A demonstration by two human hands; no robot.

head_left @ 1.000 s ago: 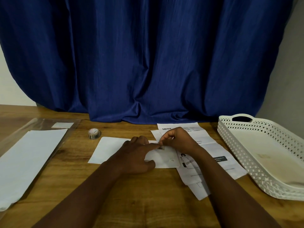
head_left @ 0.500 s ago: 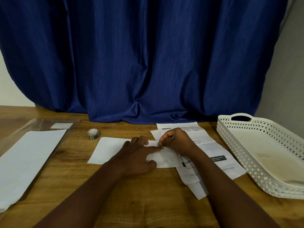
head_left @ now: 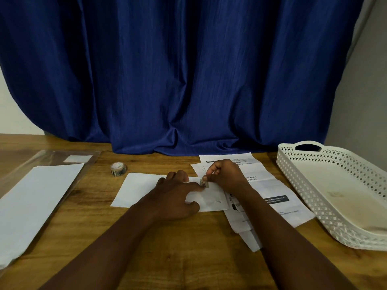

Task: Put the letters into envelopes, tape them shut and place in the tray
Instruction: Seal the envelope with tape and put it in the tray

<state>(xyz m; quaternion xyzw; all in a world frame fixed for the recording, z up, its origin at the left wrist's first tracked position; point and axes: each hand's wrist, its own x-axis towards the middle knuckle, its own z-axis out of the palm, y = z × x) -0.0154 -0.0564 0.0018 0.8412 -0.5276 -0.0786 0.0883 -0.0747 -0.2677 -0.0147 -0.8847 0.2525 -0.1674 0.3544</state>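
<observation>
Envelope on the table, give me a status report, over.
Left hand presses envelope flat. Right hand pinches tape piece at its edge. Tray waiting, nothing blocking.

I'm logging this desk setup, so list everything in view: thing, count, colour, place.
envelope: one, white, centre of the table, under the left hand
tape piece: one, patterned, on the envelope's right part, pinched by the right hand
tape roll: one, patterned, behind the envelope's left end
letters: several overlapping sheets, white with print, right of the envelope
tray: one, white, perforated, far right
sleeve: one, clear plastic, far left, white paper on it
curtain: one, dark blue, behind the table
table: one, brown wood
left hand: rests on the envelope, forefinger by the tape piece
right hand: pinches the tape piece
</observation>
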